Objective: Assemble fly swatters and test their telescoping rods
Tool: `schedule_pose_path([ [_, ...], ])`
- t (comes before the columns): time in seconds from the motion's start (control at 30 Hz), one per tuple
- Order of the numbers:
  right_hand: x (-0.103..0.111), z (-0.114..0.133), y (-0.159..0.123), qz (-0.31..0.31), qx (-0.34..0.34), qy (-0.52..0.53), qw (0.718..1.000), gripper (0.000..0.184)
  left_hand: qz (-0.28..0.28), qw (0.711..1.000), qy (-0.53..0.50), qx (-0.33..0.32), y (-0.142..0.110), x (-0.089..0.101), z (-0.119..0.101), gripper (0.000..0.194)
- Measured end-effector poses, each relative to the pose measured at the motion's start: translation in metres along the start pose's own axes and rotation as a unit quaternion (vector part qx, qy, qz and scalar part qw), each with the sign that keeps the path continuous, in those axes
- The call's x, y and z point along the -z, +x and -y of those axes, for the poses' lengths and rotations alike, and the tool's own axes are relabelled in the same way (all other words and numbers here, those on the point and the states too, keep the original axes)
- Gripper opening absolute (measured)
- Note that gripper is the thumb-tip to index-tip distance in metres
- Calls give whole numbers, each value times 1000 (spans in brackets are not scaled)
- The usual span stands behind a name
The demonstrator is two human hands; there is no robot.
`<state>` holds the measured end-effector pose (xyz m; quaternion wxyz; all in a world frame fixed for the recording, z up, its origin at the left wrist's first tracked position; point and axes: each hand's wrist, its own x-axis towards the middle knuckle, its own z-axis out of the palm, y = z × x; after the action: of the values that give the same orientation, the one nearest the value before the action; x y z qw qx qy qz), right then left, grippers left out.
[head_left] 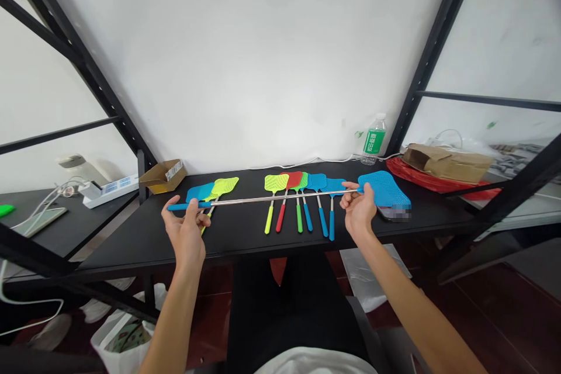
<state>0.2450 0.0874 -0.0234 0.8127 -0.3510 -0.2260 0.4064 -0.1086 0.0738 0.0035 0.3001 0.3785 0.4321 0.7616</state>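
Note:
A blue fly swatter [284, 197] with a long, extended metal rod is held level above the table. My left hand [186, 227] is closed on its blue handle at the left end. At the other end my right hand [359, 207] pinches the rod just below the blue mesh head. Beneath the rod lie several shorter fly swatters side by side, among them a yellow one [269, 219], a red one [280, 218] and a green one [300, 219]. Near my left hand rest a yellow swatter [225, 186] and a blue swatter head [199, 191], overlapping.
The black table [144, 239] stands against a white wall. A small cardboard box [160, 178] and a white power strip [111, 190] are at the left. A plastic bottle [374, 140] stands at the back right, near a brown carton [447, 162]. Black shelf posts rise on both sides.

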Motion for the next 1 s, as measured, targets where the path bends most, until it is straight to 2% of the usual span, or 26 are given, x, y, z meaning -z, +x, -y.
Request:
schedule_pose_path([
  [0.17, 4, 1, 5, -18, 21, -4, 1000, 52, 38, 983, 173, -42, -6, 0, -5, 46],
  [0.3, 6, 6, 6, -27, 44, 0, 999, 51, 56, 963, 262, -34, -8, 3, -6, 47],
  [0.53, 3, 7, 3, -20, 75, -14, 997, 52, 89, 953, 286, -37, -13, 0, -7, 49],
  [0.7, 0, 3, -2, 1, 78, -26, 997, 54, 129, 948, 289, -39, -26, -14, -10, 49],
  [1.0, -8, -6, -21, 29, 68, -39, 997, 56, 217, 935, 279, -9, -61, -38, -9, 67],
])
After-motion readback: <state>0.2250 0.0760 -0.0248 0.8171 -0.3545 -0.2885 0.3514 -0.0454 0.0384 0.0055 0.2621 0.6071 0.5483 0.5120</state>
